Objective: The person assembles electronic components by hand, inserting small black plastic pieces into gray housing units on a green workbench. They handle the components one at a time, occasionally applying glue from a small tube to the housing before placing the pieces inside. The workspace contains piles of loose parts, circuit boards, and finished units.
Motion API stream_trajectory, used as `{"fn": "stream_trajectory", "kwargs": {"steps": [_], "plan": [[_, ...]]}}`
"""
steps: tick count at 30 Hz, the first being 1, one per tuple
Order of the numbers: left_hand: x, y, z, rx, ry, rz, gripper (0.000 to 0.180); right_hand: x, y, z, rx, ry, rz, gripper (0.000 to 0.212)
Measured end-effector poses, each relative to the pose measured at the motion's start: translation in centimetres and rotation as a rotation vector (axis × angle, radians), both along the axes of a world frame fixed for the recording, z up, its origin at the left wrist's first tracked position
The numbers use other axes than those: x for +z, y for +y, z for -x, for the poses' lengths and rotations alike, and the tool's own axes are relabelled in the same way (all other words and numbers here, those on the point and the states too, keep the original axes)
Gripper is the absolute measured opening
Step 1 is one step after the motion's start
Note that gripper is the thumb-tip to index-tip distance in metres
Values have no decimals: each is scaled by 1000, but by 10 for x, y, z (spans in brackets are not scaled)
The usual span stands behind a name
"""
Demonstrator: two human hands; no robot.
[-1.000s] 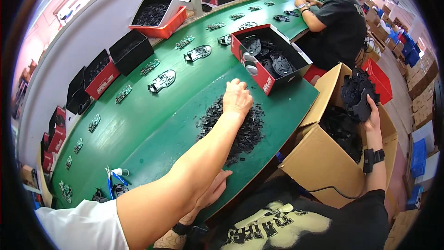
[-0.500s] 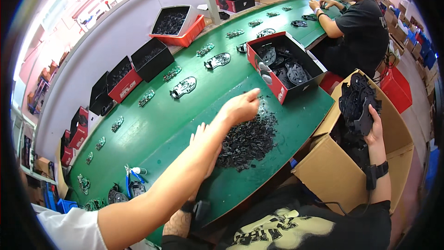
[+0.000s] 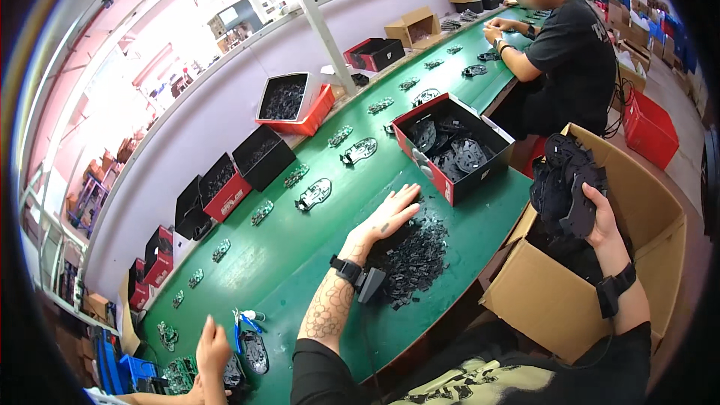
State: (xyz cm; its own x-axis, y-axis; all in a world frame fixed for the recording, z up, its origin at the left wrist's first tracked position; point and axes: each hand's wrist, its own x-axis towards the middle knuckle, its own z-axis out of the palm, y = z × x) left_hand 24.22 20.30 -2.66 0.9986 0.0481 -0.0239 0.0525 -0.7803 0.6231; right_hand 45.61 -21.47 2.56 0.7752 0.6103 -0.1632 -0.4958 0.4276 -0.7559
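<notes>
Across the middle of the view runs a long green tabletop [image 3: 300, 255], curving from the lower left to the upper right. Against its near edge, at the right, stands an open cardboard box [image 3: 555, 304], its dark contents largely hidden. On the tabletop just beyond it sits a red-and-black open box [image 3: 450, 142] filled with flat black plastic parts. Further red and black boxes line the far edge, with small assembled pieces spaced along the surface between them.

A loose pile of small black plastic pieces [image 3: 412, 259] lies on the tabletop near the front edge, beside the cardboard box. The left hand [image 3: 386, 217] rests palm down on the far side of this pile, fingers extended flat and together, gripping nothing. The right hand [image 3: 600, 214] is raised over the cardboard box with its fingers closed around a bunch of black plastic parts [image 3: 566, 180], held above the box opening.

A seated person in a black shirt [image 3: 574, 60] works at the far right end. Another person's hand [image 3: 212, 345] shows at the lower left, near blue-handled cutters [image 3: 244, 321].
</notes>
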Motion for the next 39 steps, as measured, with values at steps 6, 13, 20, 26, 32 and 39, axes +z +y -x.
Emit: {"fn": "stream_trajectory", "kwargs": {"steps": [6, 13, 20, 26, 32, 39], "plan": [[3, -19, -22, -214, -4, -99, 54, -2, 1, 2, -7, 34, -15, 20], [25, -28, 40, -253, 6, -204, 46, -9, -6, -2, 12, 0, -8, 21], [58, -54, 109, 39, -305, -301, 41, -11, -6, -5, 25, -16, -57, 30], [148, -181, 205, 212, -1004, 285, 20, -10, -19, 12, 229, -268, 29, 41], [176, -232, 240, -9, -1175, 893, 7, 25, 128, 186, 578, -139, 221, 28], [178, -245, 278, 105, -1266, 721, 4, -8, 261, 324, 1153, -284, 165, 48]]}}
